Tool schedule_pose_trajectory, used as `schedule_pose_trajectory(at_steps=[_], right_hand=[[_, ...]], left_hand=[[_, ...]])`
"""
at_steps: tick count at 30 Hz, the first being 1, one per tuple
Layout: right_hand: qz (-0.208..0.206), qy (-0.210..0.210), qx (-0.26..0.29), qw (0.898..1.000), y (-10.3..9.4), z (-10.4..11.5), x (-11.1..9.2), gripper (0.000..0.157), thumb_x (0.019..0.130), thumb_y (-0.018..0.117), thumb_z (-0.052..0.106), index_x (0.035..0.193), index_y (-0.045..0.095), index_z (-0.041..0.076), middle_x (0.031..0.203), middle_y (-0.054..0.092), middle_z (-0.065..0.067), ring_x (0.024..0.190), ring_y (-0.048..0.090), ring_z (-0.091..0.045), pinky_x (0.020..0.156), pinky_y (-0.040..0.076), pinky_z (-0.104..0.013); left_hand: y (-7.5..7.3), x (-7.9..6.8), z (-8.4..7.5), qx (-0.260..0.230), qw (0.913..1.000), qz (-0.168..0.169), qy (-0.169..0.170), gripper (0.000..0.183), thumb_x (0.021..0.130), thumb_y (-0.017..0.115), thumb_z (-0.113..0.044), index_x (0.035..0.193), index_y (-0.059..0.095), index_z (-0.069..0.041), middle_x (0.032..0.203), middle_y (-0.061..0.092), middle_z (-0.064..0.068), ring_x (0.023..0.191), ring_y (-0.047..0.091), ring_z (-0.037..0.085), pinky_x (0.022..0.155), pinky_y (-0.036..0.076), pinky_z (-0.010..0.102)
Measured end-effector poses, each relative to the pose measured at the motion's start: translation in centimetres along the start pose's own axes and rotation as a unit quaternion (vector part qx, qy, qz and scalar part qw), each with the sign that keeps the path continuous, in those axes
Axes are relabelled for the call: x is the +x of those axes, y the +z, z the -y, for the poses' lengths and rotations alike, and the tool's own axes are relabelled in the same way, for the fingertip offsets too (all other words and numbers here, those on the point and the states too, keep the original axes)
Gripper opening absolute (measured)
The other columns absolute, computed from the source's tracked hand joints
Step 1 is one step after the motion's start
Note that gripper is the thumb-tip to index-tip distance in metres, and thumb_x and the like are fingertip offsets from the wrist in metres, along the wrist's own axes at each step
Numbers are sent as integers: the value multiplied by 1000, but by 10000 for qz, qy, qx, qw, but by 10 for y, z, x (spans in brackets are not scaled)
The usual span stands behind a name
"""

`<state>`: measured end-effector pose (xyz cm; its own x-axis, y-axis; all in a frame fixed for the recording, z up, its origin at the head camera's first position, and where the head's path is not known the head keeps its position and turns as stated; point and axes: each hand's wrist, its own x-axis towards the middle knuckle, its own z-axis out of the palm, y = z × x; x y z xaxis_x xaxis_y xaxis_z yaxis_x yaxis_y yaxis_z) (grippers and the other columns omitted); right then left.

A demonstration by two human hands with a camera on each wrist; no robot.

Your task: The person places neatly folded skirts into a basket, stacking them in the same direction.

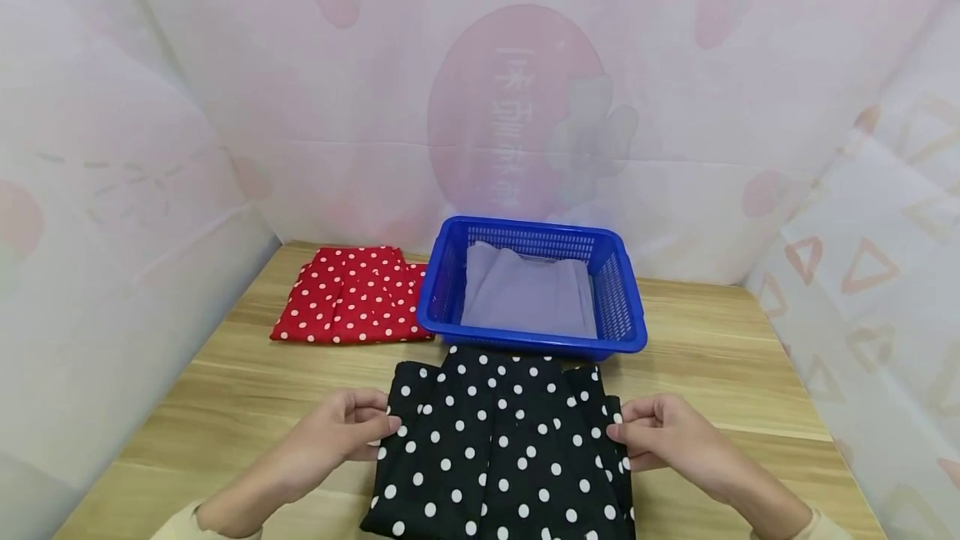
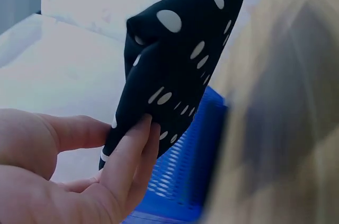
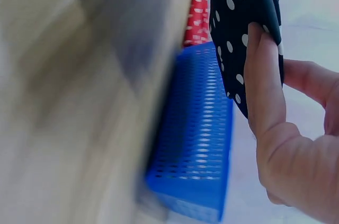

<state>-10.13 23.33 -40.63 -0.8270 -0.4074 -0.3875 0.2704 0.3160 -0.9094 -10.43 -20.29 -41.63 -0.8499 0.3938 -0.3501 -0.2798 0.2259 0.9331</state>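
Black cloth with white polka dots (image 1: 502,448), folded into a flat bundle, is held up between both hands at the near side of the table. My left hand (image 1: 348,432) pinches its left edge, thumb on the near face and fingers behind. On the opposite edge, my right hand (image 1: 667,440) pinches the same way. In the left wrist view, the left thumb and fingers (image 2: 127,155) grip a corner of the dotted cloth (image 2: 175,60). The right wrist view has the right fingers (image 3: 267,86) along the cloth's underside, raised above the table.
A blue plastic basket (image 1: 633,307) stands just beyond the black cloth, with folded pale lavender fabric (image 1: 528,294) inside. Left of the basket, a folded red cloth with white dots (image 1: 352,298) lies on the wooden table (image 1: 720,340). Printed white sheets (image 1: 337,90) enclose the back and sides.
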Motion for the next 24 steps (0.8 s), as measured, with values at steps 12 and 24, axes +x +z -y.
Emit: schedule_pose_trajectory(at_steps=[12,24], right_hand=[[-925,-449,-51,9947,-30,46,25,22,92,65,25,95,60,3,91,67,2,84,71,-15,84,60,-34],[-1869,83,-314,9818,-80,80,100,52,94,61,34,133,54,-1,147,45,-14,120,57,-20,98,52,-27]], left_hand=[[-17,53,-45,-507,9950,-551,664,39,94,64,-23,119,56,6,112,66,10,98,68,19,91,57,38],[-31,146,-89,278,9872,-1561,197,37,93,64,-34,121,63,-9,130,59,9,118,63,26,102,50,39]])
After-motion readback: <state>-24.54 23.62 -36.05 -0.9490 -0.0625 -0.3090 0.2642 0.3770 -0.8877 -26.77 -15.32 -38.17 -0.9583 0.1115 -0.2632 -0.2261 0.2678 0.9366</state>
